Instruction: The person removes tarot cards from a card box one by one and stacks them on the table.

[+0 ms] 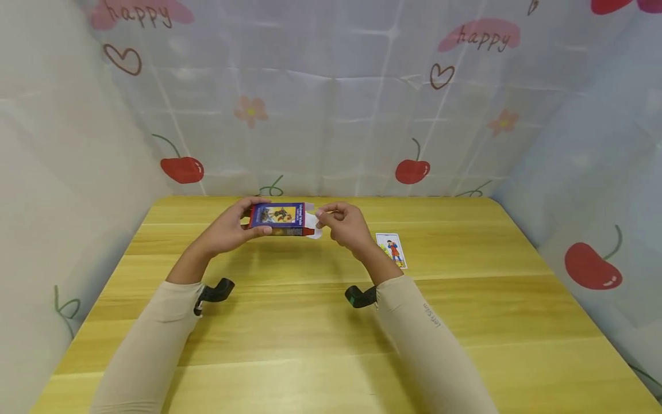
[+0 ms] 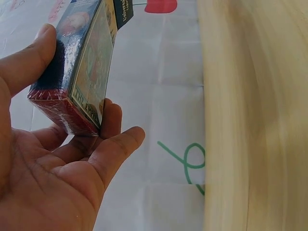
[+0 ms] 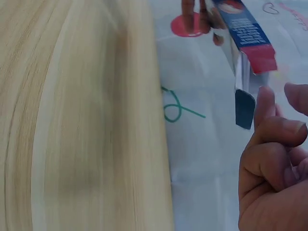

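Note:
In the head view, my left hand (image 1: 227,228) grips a blue tarot card box (image 1: 279,215) above the far part of the table, thumb along its near side. The left wrist view shows the box's red closed end (image 2: 65,115) toward the palm. At the box's right end the lid stands open, with white-lined flaps (image 1: 312,222) sticking out. My right hand (image 1: 343,227) is beside these flaps. Its thumb (image 3: 297,96) and index finger stand apart near the flap edges, and its other fingers are bent. Whether a fingertip touches a flap is unclear.
A single picture card (image 1: 391,250) lies face up on the wooden table (image 1: 289,345), partly behind the right wrist. Black wrist-camera mounts (image 1: 217,290) stick out from both sleeves. A printed curtain (image 1: 331,115) hangs behind the table's far edge.

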{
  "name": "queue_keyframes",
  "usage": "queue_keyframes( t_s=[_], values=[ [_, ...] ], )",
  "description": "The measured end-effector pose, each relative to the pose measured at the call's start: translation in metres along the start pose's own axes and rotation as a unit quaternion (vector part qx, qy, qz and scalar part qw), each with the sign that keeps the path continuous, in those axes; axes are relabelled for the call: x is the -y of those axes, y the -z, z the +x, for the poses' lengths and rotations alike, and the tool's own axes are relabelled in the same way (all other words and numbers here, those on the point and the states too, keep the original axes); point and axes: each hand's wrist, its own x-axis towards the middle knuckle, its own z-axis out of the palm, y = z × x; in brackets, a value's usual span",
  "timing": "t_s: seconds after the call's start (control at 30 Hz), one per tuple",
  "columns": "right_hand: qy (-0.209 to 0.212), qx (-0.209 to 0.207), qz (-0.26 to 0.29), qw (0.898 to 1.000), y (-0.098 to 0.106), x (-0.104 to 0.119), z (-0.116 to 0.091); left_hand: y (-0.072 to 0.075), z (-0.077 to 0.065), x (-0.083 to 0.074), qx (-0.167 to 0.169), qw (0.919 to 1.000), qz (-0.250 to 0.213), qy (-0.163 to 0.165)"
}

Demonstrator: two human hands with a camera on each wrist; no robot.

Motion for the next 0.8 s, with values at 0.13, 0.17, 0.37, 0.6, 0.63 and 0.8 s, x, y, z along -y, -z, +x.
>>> queue_keyframes(
  t_s=[0.13,0.17,0.37,0.6,0.63,0.8],
  values=[
    [-0.006,0.003,-0.037,0.999,-0.012,0.001,0.006,0.0,0.0,0.001,0.001,1.0,-0.004,-0.004],
    [-0.009,0.0,-0.048,0.999,-0.015,0.002,0.007,0.0,0.001,0.001,0.001,1.0,-0.005,-0.005],
    [-0.044,-0.014,-0.071,0.996,-0.024,0.007,0.011,0.0,0.0,0.002,-0.002,0.9999,-0.008,-0.014],
    [-0.073,-0.016,-0.062,0.995,-0.024,0.009,0.013,0.0,0.0,0.001,0.0,0.9999,-0.01,-0.007],
    [-0.074,-0.017,-0.06,0.995,-0.023,0.008,0.013,0.001,0.0,0.001,0.001,0.9999,-0.011,-0.006],
    [-0.077,-0.02,-0.047,0.996,-0.011,0.008,0.011,0.001,0.0,0.001,0.001,1.0,-0.007,-0.001]
  ],
)
